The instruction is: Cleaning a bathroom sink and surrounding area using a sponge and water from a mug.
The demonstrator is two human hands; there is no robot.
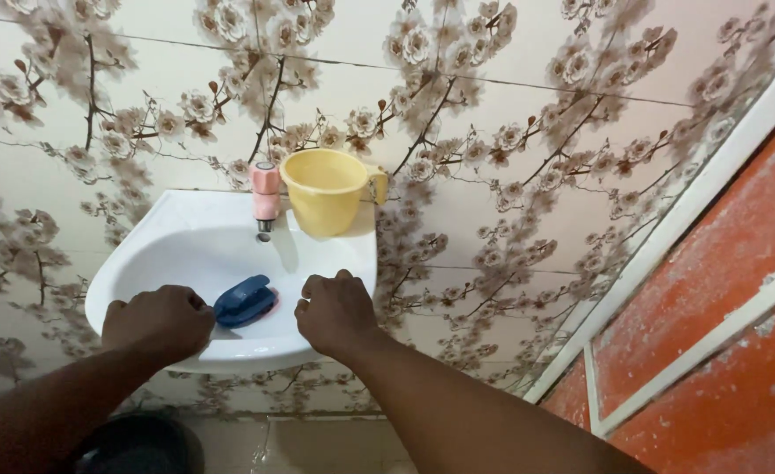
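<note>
So both hands are down at the front rim of a small white wall-mounted sink (142,254), lower left of the frame. The left hand (157,323) is curled into a fist over the rim, knuckles up, and the handle end of a blue scrubbing brush (245,301) runs in under it, so I'd say it's holding the brush, though the fingers hide the actual contact. The brush head sits on something pink, right between the two hands on the basin's front edge. The right hand (335,312) is also curled shut, resting on the rim just right of the brush, and I can't tell if anything's in it.

If I were scrubbing here, I'd keep that right hand braced on the rim and press the bristles flat.

Further back, a pink tap (265,193) stands at center with a yellow plastic mug (326,191) touching its right side. Floral tile wall (510,132) behind.
</note>
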